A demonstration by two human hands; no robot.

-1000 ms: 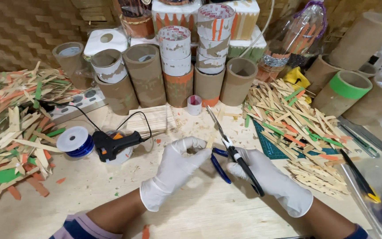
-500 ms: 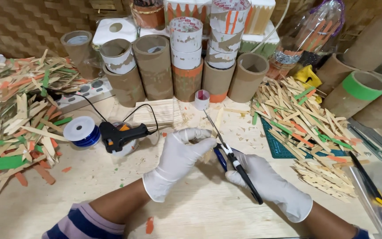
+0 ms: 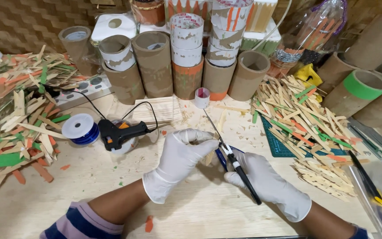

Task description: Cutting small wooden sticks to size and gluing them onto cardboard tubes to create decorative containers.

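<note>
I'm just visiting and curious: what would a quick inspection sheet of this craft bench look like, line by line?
Surface: pale wooden table, dusted with small offcuts.
Job's things: scissors with blades open; a thin wooden stick, mostly hidden.
Clutter: heaps of cut sticks left and right; cardboard tubes in a row; glue gun; blue spool; green cutting mat.
Hands: left hand gloved, pinching the stick; right hand gloved, gripping the scissors.
Cables: black cord looping from the glue gun toward a power strip.
Surroundings: woven wall behind.
</note>
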